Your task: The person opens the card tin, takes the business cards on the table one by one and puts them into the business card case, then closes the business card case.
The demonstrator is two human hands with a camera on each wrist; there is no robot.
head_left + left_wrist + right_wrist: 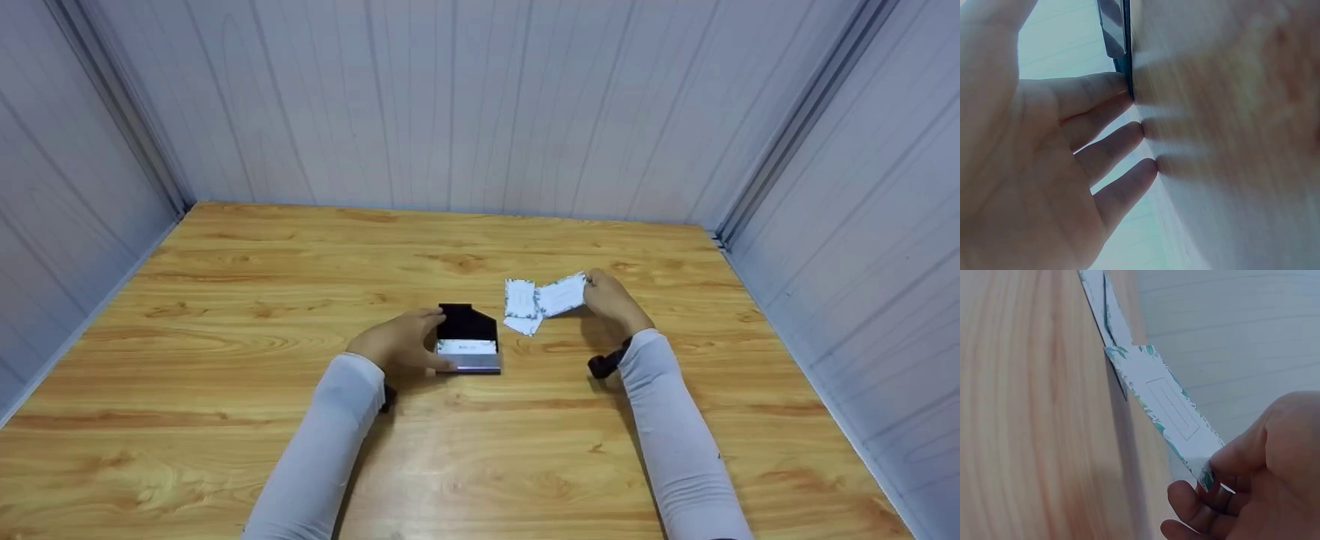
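Observation:
An open business card case (468, 363) with a black lid (466, 324) and a silver front lies on the table, cards (466, 346) standing inside it. My left hand (399, 340) holds it from the left side, thumb at the front edge and index finger by the lid; in the left wrist view the other fingertips (1148, 166) touch the tabletop. To the right, my right hand (611, 301) pinches one end of a white card (1165, 405) with a green leaf border. This card is tilted up, its far end overlapping the loose cards (520, 298) on the table.
The wood-grain table (465, 450) carries these things near its middle. A pale panel wall (450, 105) rises behind its far edge, and side walls stand left and right. A black wrist camera (602, 365) sits under the right wrist.

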